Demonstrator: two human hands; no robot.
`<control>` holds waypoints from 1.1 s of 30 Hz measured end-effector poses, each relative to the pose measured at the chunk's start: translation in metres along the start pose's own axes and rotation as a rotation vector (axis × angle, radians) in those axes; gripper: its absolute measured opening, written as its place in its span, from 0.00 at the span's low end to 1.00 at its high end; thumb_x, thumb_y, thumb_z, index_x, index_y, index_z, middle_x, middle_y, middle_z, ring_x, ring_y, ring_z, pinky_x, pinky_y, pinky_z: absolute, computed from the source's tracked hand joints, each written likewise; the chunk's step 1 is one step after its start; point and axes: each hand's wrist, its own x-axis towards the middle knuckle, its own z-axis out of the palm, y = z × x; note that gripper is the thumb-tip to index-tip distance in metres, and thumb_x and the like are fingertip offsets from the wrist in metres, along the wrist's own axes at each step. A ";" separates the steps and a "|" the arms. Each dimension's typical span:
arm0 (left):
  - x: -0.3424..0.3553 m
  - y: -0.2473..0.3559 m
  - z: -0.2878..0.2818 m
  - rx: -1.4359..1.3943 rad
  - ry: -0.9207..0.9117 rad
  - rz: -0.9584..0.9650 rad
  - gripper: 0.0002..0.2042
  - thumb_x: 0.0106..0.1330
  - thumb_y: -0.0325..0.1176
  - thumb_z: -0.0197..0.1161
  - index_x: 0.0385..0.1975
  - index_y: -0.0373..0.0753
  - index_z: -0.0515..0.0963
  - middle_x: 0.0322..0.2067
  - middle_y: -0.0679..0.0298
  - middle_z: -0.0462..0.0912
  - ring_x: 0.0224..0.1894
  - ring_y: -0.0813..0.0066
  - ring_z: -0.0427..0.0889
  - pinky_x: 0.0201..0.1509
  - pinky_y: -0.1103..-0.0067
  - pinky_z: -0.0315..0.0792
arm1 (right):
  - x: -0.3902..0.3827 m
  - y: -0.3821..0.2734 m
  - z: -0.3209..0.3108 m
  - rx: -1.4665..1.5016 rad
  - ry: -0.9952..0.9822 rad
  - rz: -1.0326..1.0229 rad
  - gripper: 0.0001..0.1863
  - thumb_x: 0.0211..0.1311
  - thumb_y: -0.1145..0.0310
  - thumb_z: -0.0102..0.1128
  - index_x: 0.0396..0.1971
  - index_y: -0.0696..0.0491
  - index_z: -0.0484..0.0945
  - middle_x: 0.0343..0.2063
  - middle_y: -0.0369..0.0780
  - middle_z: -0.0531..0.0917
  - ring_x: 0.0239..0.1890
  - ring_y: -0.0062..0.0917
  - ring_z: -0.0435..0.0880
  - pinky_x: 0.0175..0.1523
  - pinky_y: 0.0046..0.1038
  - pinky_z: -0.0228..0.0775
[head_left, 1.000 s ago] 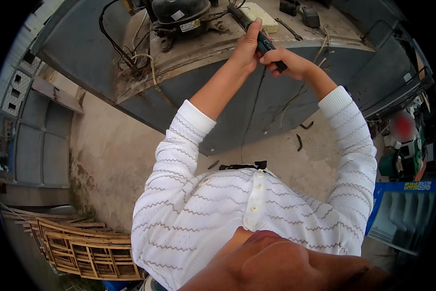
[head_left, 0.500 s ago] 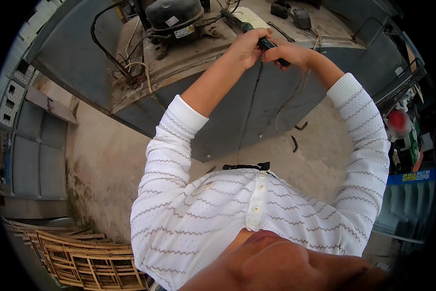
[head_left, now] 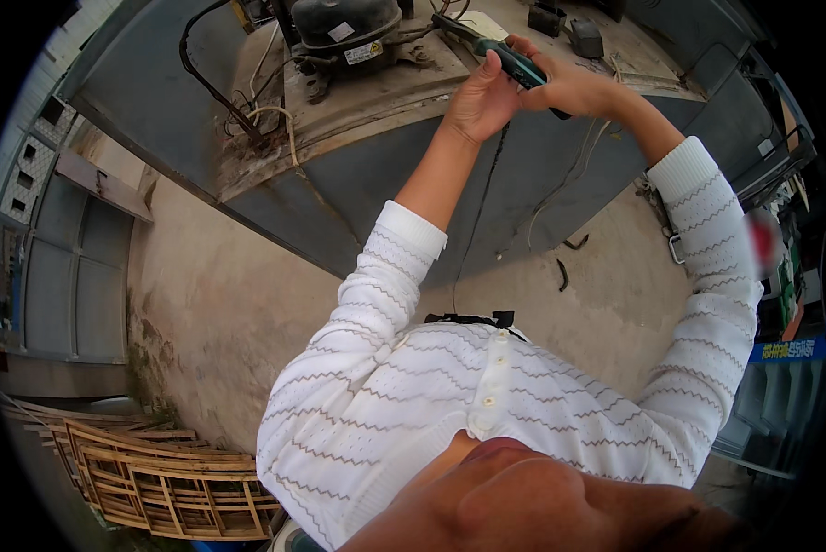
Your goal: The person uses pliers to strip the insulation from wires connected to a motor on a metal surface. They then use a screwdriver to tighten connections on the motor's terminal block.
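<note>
The right hand (head_left: 574, 87) is closed around a dark green tool (head_left: 516, 64), which slants across the grip with its narrow head pointing up and to the left. The left hand (head_left: 483, 103) sits just left of the right one, thumb raised against the tool; its other fingers are poorly seen, so I cannot tell whether they clasp it. Left of the grip stands a black compressor (head_left: 338, 23); just beyond the grip lies a pale flat piece (head_left: 487, 25)
</note>
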 end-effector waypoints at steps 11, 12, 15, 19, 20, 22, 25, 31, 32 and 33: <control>-0.020 0.022 0.024 0.698 0.777 -0.327 0.20 0.63 0.58 0.67 0.33 0.46 0.76 0.28 0.69 0.78 0.33 0.74 0.73 0.40 0.75 0.66 | 0.021 0.038 0.081 1.412 -0.571 -0.059 0.07 0.60 0.64 0.62 0.34 0.48 0.75 0.25 0.28 0.69 0.25 0.13 0.65 0.27 0.20 0.56; -0.019 0.022 0.030 0.683 0.786 -0.332 0.20 0.63 0.56 0.68 0.31 0.45 0.75 0.26 0.69 0.76 0.31 0.77 0.71 0.38 0.73 0.65 | 0.019 0.038 0.082 1.401 -0.542 -0.047 0.07 0.59 0.64 0.62 0.33 0.48 0.75 0.24 0.27 0.69 0.25 0.13 0.65 0.27 0.20 0.56; -0.011 0.024 0.032 0.709 0.762 -0.372 0.18 0.64 0.51 0.69 0.34 0.44 0.75 0.30 0.68 0.77 0.34 0.78 0.73 0.42 0.71 0.69 | 0.020 0.037 0.073 1.223 -0.448 0.010 0.08 0.58 0.62 0.64 0.29 0.47 0.74 0.24 0.27 0.69 0.25 0.13 0.66 0.27 0.20 0.57; 0.000 0.013 0.037 0.621 0.629 -0.253 0.14 0.64 0.42 0.68 0.41 0.41 0.75 0.37 0.67 0.77 0.40 0.75 0.76 0.52 0.71 0.72 | 0.009 0.020 0.030 0.693 -0.272 0.079 0.15 0.53 0.57 0.65 0.35 0.48 0.73 0.25 0.28 0.69 0.25 0.14 0.67 0.28 0.20 0.59; 0.005 0.014 0.033 0.558 0.567 -0.251 0.14 0.64 0.39 0.67 0.44 0.40 0.75 0.39 0.67 0.77 0.43 0.75 0.77 0.55 0.72 0.72 | 0.009 0.018 0.019 0.548 -0.259 0.073 0.18 0.54 0.57 0.65 0.41 0.49 0.73 0.25 0.28 0.70 0.25 0.14 0.67 0.28 0.21 0.59; 0.010 0.012 0.023 0.438 0.435 -0.205 0.17 0.64 0.35 0.67 0.50 0.39 0.75 0.45 0.66 0.78 0.49 0.75 0.77 0.59 0.72 0.71 | 0.009 0.012 0.000 0.228 -0.180 0.044 0.31 0.50 0.54 0.64 0.53 0.53 0.70 0.28 0.33 0.76 0.28 0.20 0.75 0.31 0.26 0.66; 0.016 0.000 0.016 0.290 0.225 -0.058 0.21 0.62 0.32 0.67 0.56 0.38 0.73 0.51 0.67 0.77 0.54 0.75 0.76 0.61 0.73 0.71 | -0.006 -0.005 -0.015 -0.170 0.127 -0.165 0.37 0.48 0.53 0.64 0.58 0.56 0.68 0.33 0.41 0.82 0.34 0.30 0.81 0.36 0.31 0.72; 0.007 -0.002 0.018 0.176 0.071 0.030 0.24 0.61 0.38 0.72 0.55 0.39 0.73 0.52 0.67 0.76 0.55 0.74 0.76 0.62 0.74 0.71 | 0.004 0.002 -0.009 -0.271 0.134 -0.103 0.40 0.46 0.50 0.65 0.58 0.58 0.69 0.33 0.43 0.83 0.36 0.33 0.83 0.39 0.32 0.74; 0.003 0.001 0.014 0.174 0.085 0.006 0.25 0.60 0.40 0.73 0.54 0.39 0.73 0.51 0.67 0.77 0.55 0.74 0.76 0.62 0.74 0.71 | 0.003 0.001 -0.008 -0.185 0.070 -0.115 0.39 0.45 0.49 0.66 0.56 0.57 0.71 0.32 0.42 0.83 0.36 0.32 0.83 0.39 0.32 0.74; 0.000 0.005 0.011 0.174 0.100 -0.017 0.26 0.60 0.43 0.74 0.53 0.39 0.73 0.50 0.67 0.78 0.54 0.74 0.77 0.62 0.74 0.71 | 0.001 -0.001 -0.005 -0.059 0.031 -0.107 0.35 0.46 0.49 0.66 0.52 0.56 0.73 0.30 0.39 0.81 0.34 0.28 0.81 0.36 0.30 0.72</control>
